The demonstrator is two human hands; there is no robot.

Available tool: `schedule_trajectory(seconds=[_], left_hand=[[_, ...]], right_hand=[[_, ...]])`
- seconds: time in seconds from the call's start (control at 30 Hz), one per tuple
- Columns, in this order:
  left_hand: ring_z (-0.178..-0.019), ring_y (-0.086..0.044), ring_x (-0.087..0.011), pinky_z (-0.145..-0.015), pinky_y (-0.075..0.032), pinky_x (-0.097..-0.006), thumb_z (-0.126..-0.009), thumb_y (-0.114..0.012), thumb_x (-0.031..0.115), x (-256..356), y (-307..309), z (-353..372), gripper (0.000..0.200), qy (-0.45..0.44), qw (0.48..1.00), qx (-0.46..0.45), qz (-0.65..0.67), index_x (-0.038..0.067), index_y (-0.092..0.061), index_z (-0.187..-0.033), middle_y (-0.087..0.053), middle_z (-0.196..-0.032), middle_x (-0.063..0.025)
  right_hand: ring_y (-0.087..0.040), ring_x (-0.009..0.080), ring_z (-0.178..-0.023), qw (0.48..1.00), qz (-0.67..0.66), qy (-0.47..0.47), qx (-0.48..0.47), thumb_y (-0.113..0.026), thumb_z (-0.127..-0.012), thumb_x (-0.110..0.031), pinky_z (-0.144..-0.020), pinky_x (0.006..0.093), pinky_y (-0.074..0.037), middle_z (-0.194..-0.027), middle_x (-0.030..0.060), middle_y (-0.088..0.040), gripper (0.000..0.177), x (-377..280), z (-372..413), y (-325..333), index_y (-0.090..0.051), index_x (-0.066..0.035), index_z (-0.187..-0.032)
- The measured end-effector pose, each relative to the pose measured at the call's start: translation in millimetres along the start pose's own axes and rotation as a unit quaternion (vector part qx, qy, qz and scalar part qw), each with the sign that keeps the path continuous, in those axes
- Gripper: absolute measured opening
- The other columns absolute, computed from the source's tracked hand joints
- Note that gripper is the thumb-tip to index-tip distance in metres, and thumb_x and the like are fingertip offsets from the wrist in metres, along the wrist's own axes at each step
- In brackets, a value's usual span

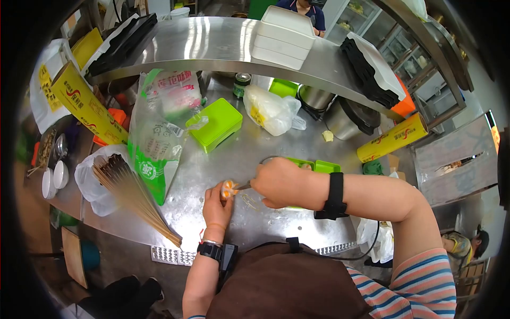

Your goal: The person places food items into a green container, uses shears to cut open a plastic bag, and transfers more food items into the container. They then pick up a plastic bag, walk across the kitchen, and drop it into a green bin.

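My left hand (217,206) rests low over the steel table (202,165), its fingers closed around a small white piece with orange spots (229,189). What kind of thing that piece is, I cannot tell. My right hand (279,182) is wrapped around a small knife, mostly hidden in the fist. Its short metal blade (244,186) points left and meets the right side of the white-and-orange piece. Thin pale shreds (249,202) lie on the steel just below the blade. Beyond my right hand, partly covered by it, sit bright green trays (326,167).
Left of my hands lie a bundle of thin sticks (135,194) and a green-and-white plastic bag (156,143). A lime-green box (215,125) and a knotted white bag (271,110) stand farther back. White containers (284,37) sit on the raised shelf; a person (316,16) is behind it.
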State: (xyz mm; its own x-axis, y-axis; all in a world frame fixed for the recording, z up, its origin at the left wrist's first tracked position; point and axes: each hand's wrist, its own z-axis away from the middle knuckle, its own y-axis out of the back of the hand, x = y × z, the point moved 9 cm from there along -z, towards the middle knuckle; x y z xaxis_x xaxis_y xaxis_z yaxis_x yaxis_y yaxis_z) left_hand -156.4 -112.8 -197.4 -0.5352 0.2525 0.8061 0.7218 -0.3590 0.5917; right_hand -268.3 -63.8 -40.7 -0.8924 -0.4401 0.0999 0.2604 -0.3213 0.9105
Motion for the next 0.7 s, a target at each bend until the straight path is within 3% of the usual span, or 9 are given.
schedule_trajectory(seconds=[0.17, 0.33, 0.63, 0.7], left_hand=[[-0.079, -0.066, -0.0243, -0.073, -0.054, -0.0345, -0.079, -0.071, 0.014, 2.1, 3.4, -0.6, 0.046, -0.002, 1.0, 0.025, -0.002, 0.014, -0.061, -0.124, -0.059, -0.104, -0.0099], [-0.078, -0.066, -0.0232, -0.071, -0.054, -0.0341, -0.079, -0.071, 0.014, -1.4, -0.3, 0.8, 0.045, 0.005, 1.0, 0.024, 0.015, 0.014, -0.062, -0.123, -0.059, -0.102, -0.0096], [-0.077, -0.065, -0.0251, -0.071, -0.054, -0.0353, -0.08, -0.07, 0.012, 0.8, 1.5, 2.1, 0.046, -0.016, 0.999, 0.039, 0.005, 0.013, -0.062, -0.125, -0.058, -0.1, -0.011], [-0.076, -0.065, -0.0256, -0.071, -0.054, -0.0355, -0.08, -0.069, 0.012, 0.2, 1.1, 2.4, 0.046, -0.018, 0.999, 0.041, 0.005, 0.013, -0.061, -0.126, -0.058, -0.1, -0.0112]], right_hand=[[-0.068, 0.0266, -0.068, 0.998, 0.034, 0.041, -0.028, -0.069, -0.073, -0.026, -0.058, 0.0381, -0.053, -0.071, 0.0113, -0.068, 0.017, -10.4, -25.1, 7.3, -0.07, -0.01, -0.072], [-0.07, 0.028, -0.068, 0.988, 0.057, 0.13, 0.064, -0.066, -0.074, -0.015, -0.059, 0.0386, -0.054, -0.071, 0.0104, -0.069, 0.007, -18.5, -35.6, 38.8, -0.071, -0.01, -0.072], [-0.07, 0.0308, -0.073, 0.991, 0.057, 0.112, -0.044, -0.07, -0.07, -0.01, -0.061, 0.0398, -0.054, -0.073, 0.0123, -0.07, 0.005, -7.6, -56.3, 46.6, -0.072, -0.007, -0.074], [-0.07, 0.0311, -0.073, 0.995, 0.024, 0.092, -0.03, -0.07, -0.07, -0.01, -0.061, 0.0404, -0.054, -0.073, 0.0126, -0.07, 0.006, -7.3, -53.6, 48.2, -0.072, -0.007, -0.074]])
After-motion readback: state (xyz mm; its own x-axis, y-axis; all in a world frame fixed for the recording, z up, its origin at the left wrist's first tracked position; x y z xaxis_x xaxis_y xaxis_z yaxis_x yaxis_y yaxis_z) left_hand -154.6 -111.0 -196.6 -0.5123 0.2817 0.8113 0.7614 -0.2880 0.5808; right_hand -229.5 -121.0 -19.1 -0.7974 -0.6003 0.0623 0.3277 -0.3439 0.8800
